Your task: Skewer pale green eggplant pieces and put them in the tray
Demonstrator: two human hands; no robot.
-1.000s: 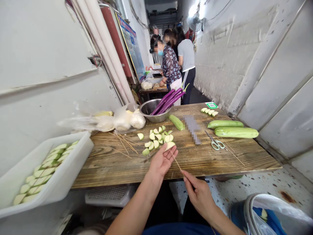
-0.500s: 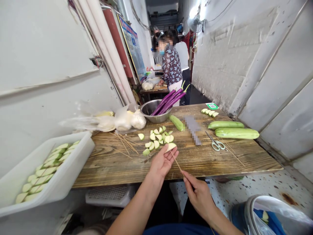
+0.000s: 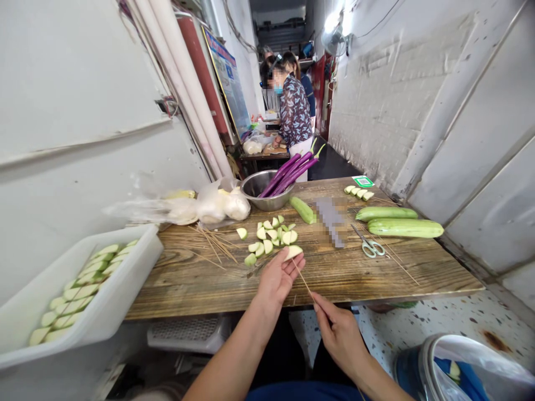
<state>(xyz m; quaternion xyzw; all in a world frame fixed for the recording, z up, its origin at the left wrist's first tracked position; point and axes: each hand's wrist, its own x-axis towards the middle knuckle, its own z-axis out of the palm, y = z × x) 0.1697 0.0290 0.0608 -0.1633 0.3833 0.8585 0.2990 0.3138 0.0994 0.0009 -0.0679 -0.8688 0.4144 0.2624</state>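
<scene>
Between the fingers of my left hand [image 3: 278, 277] is a pale half-round zucchini slice [image 3: 293, 252] with a green rim. My right hand [image 3: 339, 323] pinches a thin wooden skewer [image 3: 304, 281], whose far end meets the slice. Just beyond my left hand lies a loose group of cut zucchini slices [image 3: 267, 247] on the wooden table [image 3: 334, 284]. More bare skewers [image 3: 215, 245] are spread to the left of them. A cut zucchini piece [image 3: 303, 210] rests behind the slices, beside a blurred grey blade-like object [image 3: 330, 220].
On the left, a white bin [image 3: 137, 273] holds skewered slices. A steel bowl [image 3: 267, 200] with purple eggplants [image 3: 288, 175] stands at the back, near plastic bags [image 3: 221, 206]. Scissors [image 3: 371, 247] and whole zucchini [image 3: 405, 227] lie right; a lined bucket [image 3: 430, 356] stands below. Co-workers [image 3: 295, 111] stand beyond.
My hands, the slice and the skewer hold nearly the same position. In the background, the co-worker behind the one in the patterned shirt has shifted.
</scene>
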